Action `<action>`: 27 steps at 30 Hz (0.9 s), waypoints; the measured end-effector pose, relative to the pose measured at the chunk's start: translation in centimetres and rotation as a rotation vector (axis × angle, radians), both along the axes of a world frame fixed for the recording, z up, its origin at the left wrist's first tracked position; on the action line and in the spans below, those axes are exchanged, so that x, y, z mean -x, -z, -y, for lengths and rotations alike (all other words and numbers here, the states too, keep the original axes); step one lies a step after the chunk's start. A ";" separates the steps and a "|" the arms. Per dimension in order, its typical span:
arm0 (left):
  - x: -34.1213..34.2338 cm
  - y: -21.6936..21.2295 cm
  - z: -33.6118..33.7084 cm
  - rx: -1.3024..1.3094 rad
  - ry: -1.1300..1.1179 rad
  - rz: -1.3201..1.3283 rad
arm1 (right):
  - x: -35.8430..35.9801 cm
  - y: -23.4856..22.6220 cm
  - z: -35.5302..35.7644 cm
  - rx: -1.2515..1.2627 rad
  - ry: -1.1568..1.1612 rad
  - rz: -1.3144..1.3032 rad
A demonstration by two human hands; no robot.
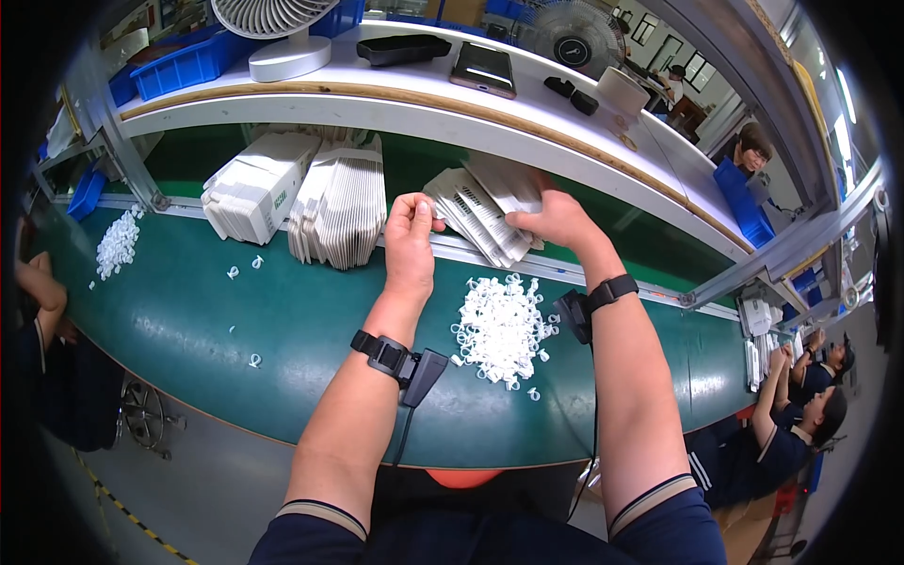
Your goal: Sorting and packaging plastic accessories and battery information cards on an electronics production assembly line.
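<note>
My right hand (pixel 557 218) is at a loose, leaning bundle of flat folded white cartons (pixel 478 221) under the shelf. Its thumb lies across the near side of the cartons, while the fingers behind are partly hidden and blurred. My left hand (pixel 411 231) is raised just left of that bundle, with its fingers curled and the thumb pressed to them; whatever they may hold is too small to make out. Between my forearms, on the green table, lies a heap of small white ring-shaped plastic pieces (pixel 499 330). Both wrists wear black straps with small devices and cables.
More packed cartons (pixel 339 202) and a white carton block (pixel 259 188) stand left under the white shelf (pixel 377 104). The shelf bears a fan (pixel 292 52), a phone (pixel 483 69) and a black tray (pixel 403 49). Another white heap (pixel 118 247) lies far left. Co-workers sit at both sides.
</note>
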State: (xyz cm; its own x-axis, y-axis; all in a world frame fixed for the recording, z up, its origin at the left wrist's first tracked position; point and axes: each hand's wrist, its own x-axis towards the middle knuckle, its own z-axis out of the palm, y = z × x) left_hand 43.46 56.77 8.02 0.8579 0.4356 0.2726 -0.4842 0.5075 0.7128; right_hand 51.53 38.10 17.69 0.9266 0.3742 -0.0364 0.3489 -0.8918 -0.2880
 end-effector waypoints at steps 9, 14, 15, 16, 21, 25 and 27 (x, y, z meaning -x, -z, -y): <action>-0.9 1.7 0.6 -0.363 -0.128 -0.215 | -1.9 4.9 4.8 -0.660 0.098 -0.086; -1.4 3.0 1.1 -0.724 -0.191 -0.241 | -2.1 6.0 4.9 -0.758 0.130 -0.097; -1.1 2.8 1.1 -0.842 -0.213 -0.216 | -2.0 5.9 4.8 -0.760 0.131 -0.100; -0.7 2.3 1.2 -0.880 -0.204 -0.228 | -1.8 5.9 4.7 -0.740 0.125 -0.079; -1.0 2.9 1.2 -0.852 -0.212 -0.156 | -1.1 6.5 3.9 -0.724 0.056 -0.037; -1.2 3.0 0.9 -0.854 -0.255 -0.165 | 0.0 6.6 3.4 -0.594 0.011 0.129; -1.4 3.1 0.8 -0.829 -0.240 -0.183 | 0.7 6.6 3.3 -0.596 -0.006 0.149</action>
State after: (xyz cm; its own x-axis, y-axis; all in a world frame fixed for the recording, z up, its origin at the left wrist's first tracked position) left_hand 44.85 55.95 4.91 0.8299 0.3327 0.4479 -0.3531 -0.3085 0.8833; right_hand 50.82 34.76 11.07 0.9034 0.2957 0.3106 0.4285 -0.5904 -0.6840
